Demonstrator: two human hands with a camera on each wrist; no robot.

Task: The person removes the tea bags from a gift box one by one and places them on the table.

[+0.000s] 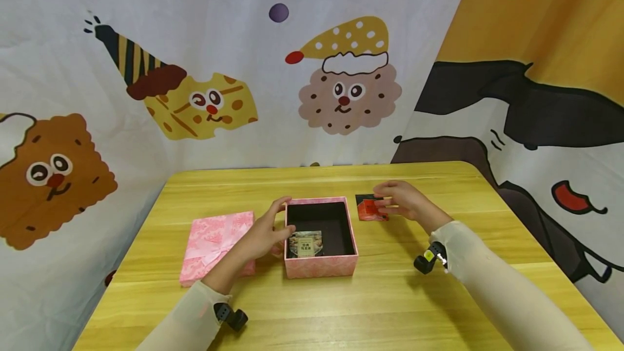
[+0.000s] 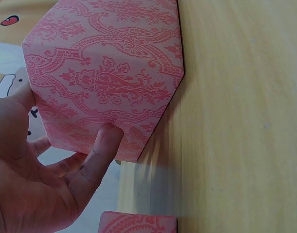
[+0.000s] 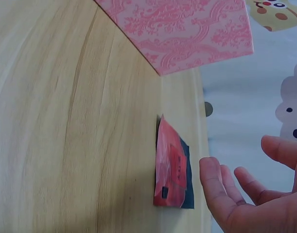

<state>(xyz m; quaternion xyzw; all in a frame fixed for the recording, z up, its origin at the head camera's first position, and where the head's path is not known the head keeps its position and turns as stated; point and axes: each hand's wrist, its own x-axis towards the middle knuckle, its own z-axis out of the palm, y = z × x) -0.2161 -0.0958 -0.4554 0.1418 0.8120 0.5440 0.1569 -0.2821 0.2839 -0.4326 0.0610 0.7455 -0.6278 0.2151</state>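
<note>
My left hand (image 1: 263,236) grips the left wall of the pink box (image 1: 322,267), thumb over the rim. Only the left wrist view shows a fingertip pressing that patterned wall from outside. And only the head view looks inside: there's a pale-labelled packet (image 1: 306,244) against the left wall! The bowed lid (image 1: 205,240) sits off to the left. Over right, my right hand (image 1: 402,199) hangs spread; from above it overlaps the red-and-black packet (image 1: 368,210), but the right wrist view shows a gap.

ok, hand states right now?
Left hand: holding the pink box by one side.
Right hand: open, holding nothing, near the red packet.
</note>
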